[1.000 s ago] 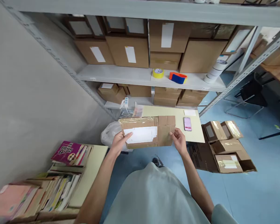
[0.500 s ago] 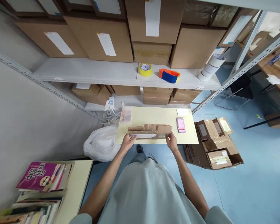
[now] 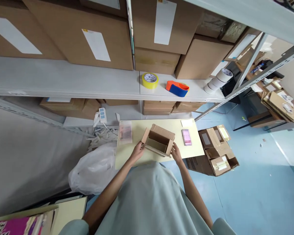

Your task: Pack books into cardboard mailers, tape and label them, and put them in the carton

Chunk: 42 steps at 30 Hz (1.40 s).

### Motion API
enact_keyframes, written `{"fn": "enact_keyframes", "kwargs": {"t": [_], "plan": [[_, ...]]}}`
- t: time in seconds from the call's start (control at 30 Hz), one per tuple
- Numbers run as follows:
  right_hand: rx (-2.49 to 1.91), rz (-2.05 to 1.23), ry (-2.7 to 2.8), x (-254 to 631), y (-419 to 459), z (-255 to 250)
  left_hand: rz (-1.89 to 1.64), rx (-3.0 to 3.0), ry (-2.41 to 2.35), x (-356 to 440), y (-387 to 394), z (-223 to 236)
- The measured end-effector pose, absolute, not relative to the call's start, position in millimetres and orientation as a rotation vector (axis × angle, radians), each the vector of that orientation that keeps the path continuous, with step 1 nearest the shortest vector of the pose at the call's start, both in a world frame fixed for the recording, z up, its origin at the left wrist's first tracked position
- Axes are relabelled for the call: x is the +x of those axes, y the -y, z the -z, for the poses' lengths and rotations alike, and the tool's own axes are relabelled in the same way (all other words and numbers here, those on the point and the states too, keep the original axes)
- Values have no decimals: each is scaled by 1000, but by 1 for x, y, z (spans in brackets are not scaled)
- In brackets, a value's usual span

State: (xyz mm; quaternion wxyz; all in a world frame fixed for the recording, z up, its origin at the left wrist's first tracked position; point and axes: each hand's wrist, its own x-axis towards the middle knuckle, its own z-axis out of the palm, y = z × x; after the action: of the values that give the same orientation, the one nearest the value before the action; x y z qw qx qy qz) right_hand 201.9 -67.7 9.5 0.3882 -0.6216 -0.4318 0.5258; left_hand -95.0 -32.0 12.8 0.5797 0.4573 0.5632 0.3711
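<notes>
Between my hands is a small brown cardboard box (image 3: 159,135), opened out with its flaps raised. The pale table surface shows through the opening. My left hand (image 3: 138,151) grips the box at its near left corner. At the right end, my right hand (image 3: 176,152) holds the edge, its fingers partly hidden by the cardboard. Under the box is a pale yellow tabletop (image 3: 147,124). To the box's right lies a pink phone-sized item (image 3: 186,137), its surface blurred. A clear printed plastic bag (image 3: 125,132) lies flat at the left.
The grey shelf (image 3: 100,78) ahead holds yellow tape (image 3: 150,80), an orange and blue tape dispenser (image 3: 177,88) and white rolls (image 3: 218,81). A white plastic bag (image 3: 94,169) stands at left. On the right floor sits a carton (image 3: 198,165) of smaller boxes.
The flattened cardboard has been opened into a box shape, with its flaps standing up. Both hands still hold its ends. My view has shifted closer to the shelf.
</notes>
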Motion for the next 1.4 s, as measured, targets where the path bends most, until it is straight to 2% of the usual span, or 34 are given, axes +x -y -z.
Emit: {"fn": "enact_keyframes", "kwargs": {"t": [0.27,0.53,0.83,1.2,1.4], "plan": [[-1632,-1435,887,188,64,-30,-870,1089,-1340,-114,17,-26],[-1557,-1454,1077,193,23,-67,-806,933,-1297,-110,-1,-45],[-1359,-1635,1200,228,-14,-93,-810,1014,-1397,-84,-6,-46],[-1432,-1773,1137,275,-32,-62,-859,942,-1533,-46,-7,-26],[-1409,-1773,1101,279,-30,-56,-831,916,-1542,-44,-6,-31]]}}
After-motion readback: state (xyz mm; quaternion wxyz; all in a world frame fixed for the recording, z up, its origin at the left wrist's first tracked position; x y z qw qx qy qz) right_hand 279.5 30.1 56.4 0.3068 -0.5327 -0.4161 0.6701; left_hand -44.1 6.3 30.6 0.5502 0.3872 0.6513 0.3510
